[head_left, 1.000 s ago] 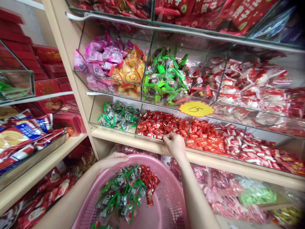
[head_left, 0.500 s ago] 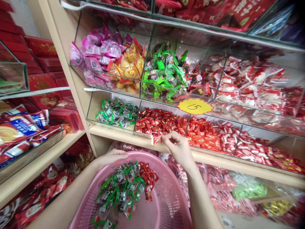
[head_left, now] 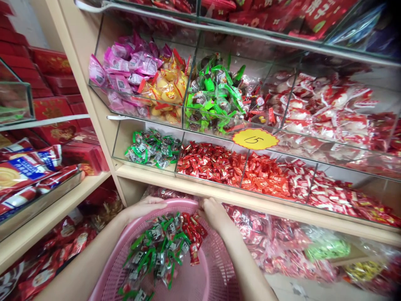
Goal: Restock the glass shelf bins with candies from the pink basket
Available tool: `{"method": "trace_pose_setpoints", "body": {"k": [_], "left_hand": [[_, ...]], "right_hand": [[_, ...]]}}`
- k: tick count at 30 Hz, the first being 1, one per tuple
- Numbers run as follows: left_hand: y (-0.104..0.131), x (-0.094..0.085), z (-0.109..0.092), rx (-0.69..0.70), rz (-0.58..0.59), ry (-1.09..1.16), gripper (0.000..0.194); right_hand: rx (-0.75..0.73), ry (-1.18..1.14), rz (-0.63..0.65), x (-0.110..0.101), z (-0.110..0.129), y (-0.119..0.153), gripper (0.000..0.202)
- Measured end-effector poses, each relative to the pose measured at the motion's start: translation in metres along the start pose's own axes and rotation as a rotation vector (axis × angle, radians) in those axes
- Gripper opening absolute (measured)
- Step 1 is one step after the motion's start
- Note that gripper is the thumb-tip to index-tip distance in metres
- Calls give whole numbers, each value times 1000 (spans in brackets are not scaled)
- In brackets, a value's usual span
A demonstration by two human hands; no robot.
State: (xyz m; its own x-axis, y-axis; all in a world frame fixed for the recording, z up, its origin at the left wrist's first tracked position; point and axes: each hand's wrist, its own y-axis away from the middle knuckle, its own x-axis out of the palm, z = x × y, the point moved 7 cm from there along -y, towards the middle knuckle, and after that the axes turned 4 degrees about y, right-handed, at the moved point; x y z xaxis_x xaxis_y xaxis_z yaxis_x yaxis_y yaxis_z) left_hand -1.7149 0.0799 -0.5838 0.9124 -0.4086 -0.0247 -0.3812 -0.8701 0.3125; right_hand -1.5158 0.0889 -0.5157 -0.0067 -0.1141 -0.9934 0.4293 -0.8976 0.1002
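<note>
My left hand grips the far left rim of a pink plastic basket, its fingers lying over the edge. Over the basket's far right rim is my right hand, its fingers closed and pointing down; what they hold, if anything, is hidden. Inside the basket lie green-and-clear wrapped candies and, at the right of them, several small red wrapped candies. Just beyond, on the low shelf, a clear bin holds dark red candies, beside green-wrapped ones.
A yellow tag marked 15 hangs on the shelf front. Bins above hold purple, yellow and green packets. The wooden shelf edge runs above bagged sweets. Red boxes and packets fill the left shelves.
My right hand has moved down and left from the shelf edge to the basket rim. The red and white wrapped piece it pinched is no longer visible. My left hand stays on the rim.
</note>
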Motion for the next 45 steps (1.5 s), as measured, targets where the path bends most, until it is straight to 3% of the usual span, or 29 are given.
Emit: {"method": "trace_pose_setpoints", "body": {"k": [6, 14, 17, 22, 27, 33, 40, 45], "left_hand": [[2, 1, -2, -12, 0, -11, 51], [1, 0, 0, -8, -8, -17, 52], [1, 1, -2, -4, -5, -21, 54], [1, -1, -6, -3, -29, -60, 53], [1, -3, -3, -1, -18, -33, 56], [-1, -4, 2, 2, -11, -5, 54], [1, -3, 0, 12, -3, -6, 52], [1, -4, 0, 15, -7, -10, 52]], "right_hand": [[25, 82, 46, 1, 7, 1, 25], [76, 71, -9, -4, 5, 3, 18], [6, -65, -129, -22, 11, 9, 24], [-82, -338, -377, -70, 8, 15, 32], [42, -312, -524, -102, -22, -2, 21], [251, -101, -451, -98, -35, -32, 23], [213, -110, -435, -94, -28, -44, 15], [226, -133, -561, -95, -36, -38, 16]]}}
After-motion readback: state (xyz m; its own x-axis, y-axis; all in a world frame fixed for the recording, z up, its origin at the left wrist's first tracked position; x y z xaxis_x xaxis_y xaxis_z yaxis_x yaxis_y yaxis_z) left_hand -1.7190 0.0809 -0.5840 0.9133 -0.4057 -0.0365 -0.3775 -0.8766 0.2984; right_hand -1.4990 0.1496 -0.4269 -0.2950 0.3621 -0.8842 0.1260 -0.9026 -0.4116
